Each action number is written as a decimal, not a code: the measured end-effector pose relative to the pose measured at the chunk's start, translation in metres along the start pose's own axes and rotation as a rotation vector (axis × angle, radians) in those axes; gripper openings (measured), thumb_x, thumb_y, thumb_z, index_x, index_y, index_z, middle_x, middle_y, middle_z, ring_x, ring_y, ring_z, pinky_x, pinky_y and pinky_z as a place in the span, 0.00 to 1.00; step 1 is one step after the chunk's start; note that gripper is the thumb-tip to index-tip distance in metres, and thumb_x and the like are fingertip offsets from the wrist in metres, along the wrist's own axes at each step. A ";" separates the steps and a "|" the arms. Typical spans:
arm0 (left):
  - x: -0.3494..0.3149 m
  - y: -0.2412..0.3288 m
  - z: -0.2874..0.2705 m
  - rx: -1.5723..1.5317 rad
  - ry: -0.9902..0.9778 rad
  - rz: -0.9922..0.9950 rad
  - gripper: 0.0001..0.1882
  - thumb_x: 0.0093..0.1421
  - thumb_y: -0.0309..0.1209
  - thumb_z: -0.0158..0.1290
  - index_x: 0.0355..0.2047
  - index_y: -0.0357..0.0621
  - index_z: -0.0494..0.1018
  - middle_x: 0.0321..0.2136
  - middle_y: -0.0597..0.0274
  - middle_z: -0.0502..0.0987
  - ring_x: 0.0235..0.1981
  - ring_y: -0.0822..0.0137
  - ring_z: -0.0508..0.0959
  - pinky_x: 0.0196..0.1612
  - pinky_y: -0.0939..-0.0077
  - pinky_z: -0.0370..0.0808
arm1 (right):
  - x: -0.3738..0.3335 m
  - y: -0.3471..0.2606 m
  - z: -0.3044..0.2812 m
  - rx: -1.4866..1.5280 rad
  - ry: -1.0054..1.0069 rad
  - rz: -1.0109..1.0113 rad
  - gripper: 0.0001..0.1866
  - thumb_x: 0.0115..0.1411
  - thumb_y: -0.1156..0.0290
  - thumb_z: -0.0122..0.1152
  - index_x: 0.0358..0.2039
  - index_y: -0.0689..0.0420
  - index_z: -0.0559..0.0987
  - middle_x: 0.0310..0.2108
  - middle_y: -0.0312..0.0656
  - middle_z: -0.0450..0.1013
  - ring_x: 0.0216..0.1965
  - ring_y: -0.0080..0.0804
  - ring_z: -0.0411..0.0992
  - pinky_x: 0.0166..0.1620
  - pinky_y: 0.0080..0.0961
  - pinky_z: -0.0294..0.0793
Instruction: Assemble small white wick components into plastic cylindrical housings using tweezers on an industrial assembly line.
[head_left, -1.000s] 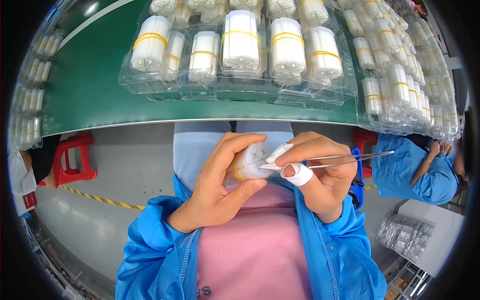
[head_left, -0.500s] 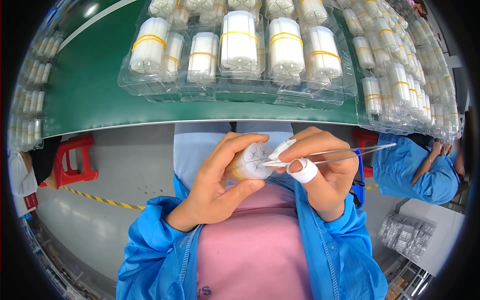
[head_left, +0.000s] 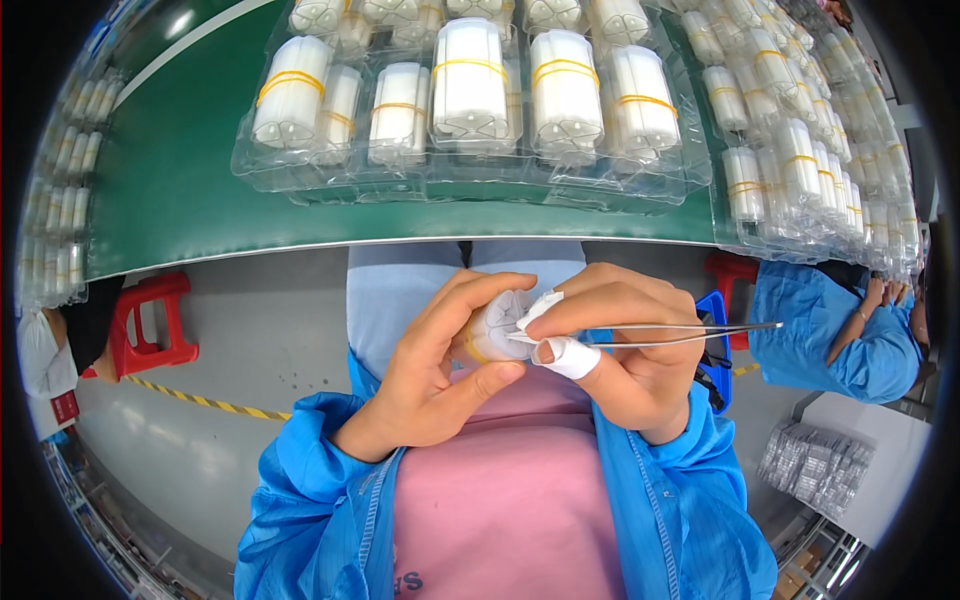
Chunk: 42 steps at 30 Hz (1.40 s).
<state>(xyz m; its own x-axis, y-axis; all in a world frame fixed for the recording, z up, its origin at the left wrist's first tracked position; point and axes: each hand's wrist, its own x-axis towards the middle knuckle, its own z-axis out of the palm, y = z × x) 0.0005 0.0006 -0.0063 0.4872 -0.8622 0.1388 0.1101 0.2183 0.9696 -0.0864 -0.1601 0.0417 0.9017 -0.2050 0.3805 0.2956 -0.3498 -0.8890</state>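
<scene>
My left hand is wrapped round a bundle of translucent white plastic tubes with a yellow rubber band, its end face turned to the right. In my right hand is a pair of metal tweezers, gripped between thumb and forefinger. The tips of the tweezers meet the bundle's end face; whether they pinch anything there is too small to tell. White tape covers my right thumb, and more white wrapping sits at my forefinger. Both hands are above my lap, in front of the table edge.
A clear plastic tray of banded tube bundles stands on the green table. More filled trays are stacked at the right. Red stools stand on either side, and a person in blue sits at the right.
My right hand has shifted slightly left, closer to the bundle. The rear end of the tweezers has swung lower, so they lie more level. My left hand keeps its hold on the bundle.
</scene>
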 end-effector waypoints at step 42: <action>0.000 0.004 0.002 -0.058 -0.058 -0.030 0.29 0.55 0.29 0.56 0.55 0.32 0.62 0.44 0.54 0.69 0.44 0.64 0.69 0.50 0.73 0.64 | -0.002 0.007 -0.004 0.073 0.062 0.003 0.05 0.50 0.80 0.62 0.30 0.63 0.79 0.27 0.45 0.76 0.25 0.28 0.74 0.29 0.18 0.72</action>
<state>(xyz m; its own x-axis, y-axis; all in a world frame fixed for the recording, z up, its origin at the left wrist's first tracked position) -0.0005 0.0005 -0.0016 0.4322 -0.8934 0.1226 0.1747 0.2163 0.9606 -0.0873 -0.1660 0.0357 0.8821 -0.2631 0.3908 0.3171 -0.2820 -0.9055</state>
